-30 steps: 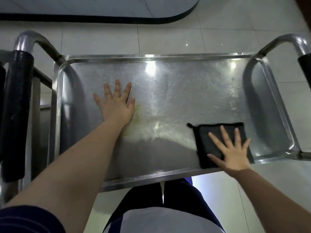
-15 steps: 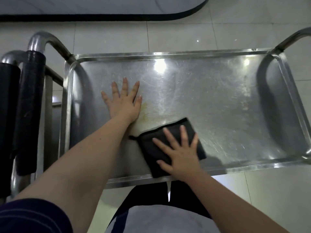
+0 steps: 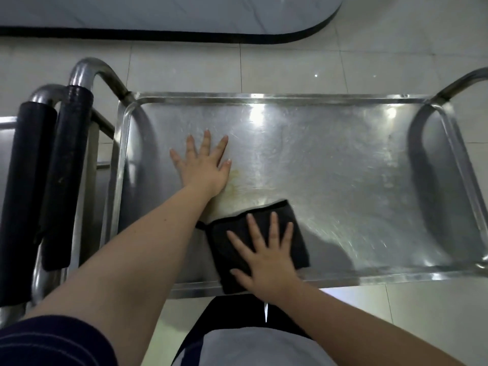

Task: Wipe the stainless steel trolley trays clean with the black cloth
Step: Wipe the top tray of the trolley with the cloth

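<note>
Left hand: the left hand lies flat on the tray, fingers spread and straight, holding nothing; it seems to be steadying the trolley.
Right hand: the right hand presses palm down on the black cloth, fingers spread across it, none curled around it.
Cloth: under the right hand and just beside the left forearm, its near corner lying over the tray's near rim.
Stain: a yellowish stain sits just beside the left hand's thumb, between the two hands and beyond the cloth's far edge.
Risk, missed patch: the left hand covers part of the tray next to the stain; unless it lifts or shifts, the steel under it will likely stay unwiped.
Risk, lost cloth: nothing grips the cloth, so a fast stroke toward the body could slide it out from under the palm, over the rim and onto the floor.
Risk, collision: a wide sweep to the left would run into the left forearm.
Risk, rolling: hard sideways pushes may shift the trolley toward the black-gripped handle beyond the left hand, if the steadying hand eases.
Risk, smearing: one light pass would probably spread the stain instead of lifting it.
</note>
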The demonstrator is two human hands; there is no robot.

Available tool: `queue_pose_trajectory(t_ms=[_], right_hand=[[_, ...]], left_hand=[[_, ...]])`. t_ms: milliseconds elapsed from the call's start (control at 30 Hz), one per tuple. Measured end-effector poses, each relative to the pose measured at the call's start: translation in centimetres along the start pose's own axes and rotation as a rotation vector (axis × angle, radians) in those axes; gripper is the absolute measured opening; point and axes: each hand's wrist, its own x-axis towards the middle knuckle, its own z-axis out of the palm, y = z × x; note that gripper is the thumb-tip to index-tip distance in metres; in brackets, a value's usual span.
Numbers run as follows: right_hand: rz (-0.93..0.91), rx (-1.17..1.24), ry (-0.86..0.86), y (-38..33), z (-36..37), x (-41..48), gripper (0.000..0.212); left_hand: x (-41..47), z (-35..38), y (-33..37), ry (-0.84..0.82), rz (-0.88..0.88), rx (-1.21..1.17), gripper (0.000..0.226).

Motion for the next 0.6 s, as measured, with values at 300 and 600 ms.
queue_pose_trajectory(t_ms=[300, 600], right_hand=[[0.019, 0.080, 0.019, 0.7, -1.8, 1.7, 0.067], [0.171, 0.165, -0.011, 11.1, -3.6, 7.0, 0.062]], left_hand=[[-5.0, -2.1, -0.6, 0.151, 0.051, -0.138, 0.061], [-17.1, 5.0, 7.5, 0.149, -0.026, -0.169, 0.066]])
